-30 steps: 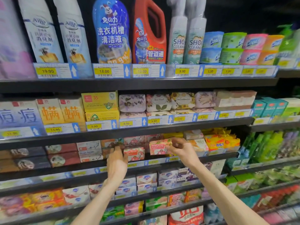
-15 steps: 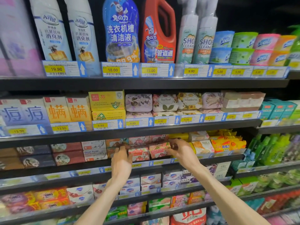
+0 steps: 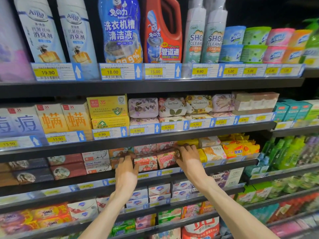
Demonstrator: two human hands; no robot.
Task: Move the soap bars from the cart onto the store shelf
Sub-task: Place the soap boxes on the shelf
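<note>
Both arms reach up from the bottom of the frame to the third shelf (image 3: 224, 167) at centre. The right hand (image 3: 189, 156) has its fingers curled around the right end of a pink goat soap box (image 3: 166, 158), which sits on that shelf at the front edge, touching a second pink soap box (image 3: 145, 162) on its left. The left hand (image 3: 126, 171) lies with fingers straight and close together, the tips on an orange-brown box (image 3: 119, 152) just left of the pink pair. Yellow packs (image 3: 241, 149) crowd the right hand's other side, and white goat soap boxes (image 3: 96, 161) stand near the left hand. The shelf above hangs low over the row, leaving a narrow gap. Price tags (image 3: 138, 72) line each dark shelf lip; tall bottles (image 3: 119, 30) fill the top of the frame.
</note>
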